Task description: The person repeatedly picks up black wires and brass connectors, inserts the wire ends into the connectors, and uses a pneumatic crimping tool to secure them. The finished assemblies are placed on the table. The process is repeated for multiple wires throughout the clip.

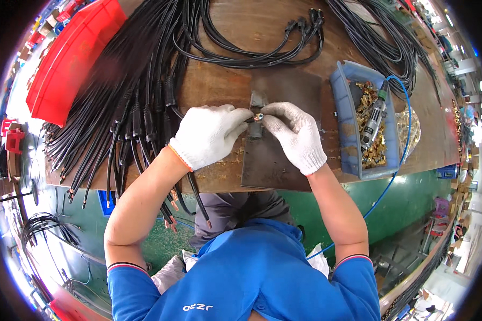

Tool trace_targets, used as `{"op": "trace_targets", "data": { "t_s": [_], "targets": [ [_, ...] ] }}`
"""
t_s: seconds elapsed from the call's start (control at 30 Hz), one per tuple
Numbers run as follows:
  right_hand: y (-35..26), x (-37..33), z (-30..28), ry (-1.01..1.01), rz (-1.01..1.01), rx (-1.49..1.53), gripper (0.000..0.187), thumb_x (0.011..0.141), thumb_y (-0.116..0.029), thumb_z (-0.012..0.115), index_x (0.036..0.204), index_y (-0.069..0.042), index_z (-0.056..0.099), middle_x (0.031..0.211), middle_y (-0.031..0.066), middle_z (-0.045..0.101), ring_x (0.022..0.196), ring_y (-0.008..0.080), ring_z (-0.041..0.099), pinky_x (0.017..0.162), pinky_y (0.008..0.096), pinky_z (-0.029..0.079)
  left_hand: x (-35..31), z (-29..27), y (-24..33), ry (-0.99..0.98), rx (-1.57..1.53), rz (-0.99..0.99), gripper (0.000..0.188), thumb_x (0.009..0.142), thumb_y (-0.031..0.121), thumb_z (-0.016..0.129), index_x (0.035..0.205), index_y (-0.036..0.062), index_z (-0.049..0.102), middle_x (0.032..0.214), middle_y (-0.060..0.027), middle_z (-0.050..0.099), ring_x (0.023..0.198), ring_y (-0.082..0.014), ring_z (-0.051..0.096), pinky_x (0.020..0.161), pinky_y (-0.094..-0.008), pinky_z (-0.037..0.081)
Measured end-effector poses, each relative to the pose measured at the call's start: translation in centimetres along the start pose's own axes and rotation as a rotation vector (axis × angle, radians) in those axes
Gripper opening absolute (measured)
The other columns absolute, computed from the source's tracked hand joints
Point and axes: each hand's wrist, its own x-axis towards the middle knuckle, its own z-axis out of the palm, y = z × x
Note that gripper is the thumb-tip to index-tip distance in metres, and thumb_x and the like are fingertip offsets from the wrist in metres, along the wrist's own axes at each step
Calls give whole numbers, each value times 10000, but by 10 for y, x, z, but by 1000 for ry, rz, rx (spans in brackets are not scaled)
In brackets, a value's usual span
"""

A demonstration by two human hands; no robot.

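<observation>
Both my hands wear white gloves and meet over a dark metal plate [281,160] on the bench. In my left hand [209,135], finger and thumb pinch the end of a black cable [249,120]. A small shiny brass-coloured fitting [258,117] shows at that end, between my fingertips. My right hand [296,135] closes its thumb and index finger on the fitting from the right. Just behind and below the fingertips lies a small grey metal block [258,99]. The fingers partly cover the cable end and the fitting.
Right of the plate stands a blue bin [352,155] of brass fittings, with a grey air tool [374,125] on top and its blue hose [408,128]. Black cables [128,69] heap at the left beside a red bin [72,59]. More cables [241,59] lie behind.
</observation>
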Motion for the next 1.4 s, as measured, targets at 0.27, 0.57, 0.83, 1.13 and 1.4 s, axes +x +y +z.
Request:
{"op": "trace_targets", "data": {
  "t_s": [0.27,0.57,0.83,1.13,1.4],
  "targets": [
    [-11,13,2,128,-266,-441,184,909,-149,808,1086,-99,803,1102,120,762,972,320,738,866,398,595,8,-4,-6,-23,120,-54,235,971,207,716,1183,116,764,921,-158,727,835,-384,729,727,-479,588],
    [-3,29,0,83,-216,-514,153,894,-213,803,997,-102,784,1040,101,778,999,342,717,894,454,570,10,18,-23,-58,83,-88,231,978,200,694,1188,132,760,954,-161,727,884,-393,726,769,-489,589],
    [-7,28,2,82,-246,-598,177,917,-222,776,1020,-79,768,1034,131,772,1017,367,713,895,456,567,12,19,-24,-87,85,-95,232,979,208,693,1190,132,754,971,-154,725,890,-390,728,767,-493,587],
    [-20,-67,20,-201,-569,-869,514,730,-412,884,1136,-152,706,1178,97,623,1136,357,623,998,528,512,11,20,-21,-17,112,-60,218,963,207,715,1161,135,769,956,-142,731,847,-391,727,739,-495,586],
    [-10,-64,23,-272,-704,-897,520,668,-499,873,1110,-254,747,1288,77,620,1192,308,605,1076,561,519,10,18,-18,-40,130,-82,210,962,197,716,1154,127,765,938,-141,724,835,-388,723,734,-483,584]
  ]
}}
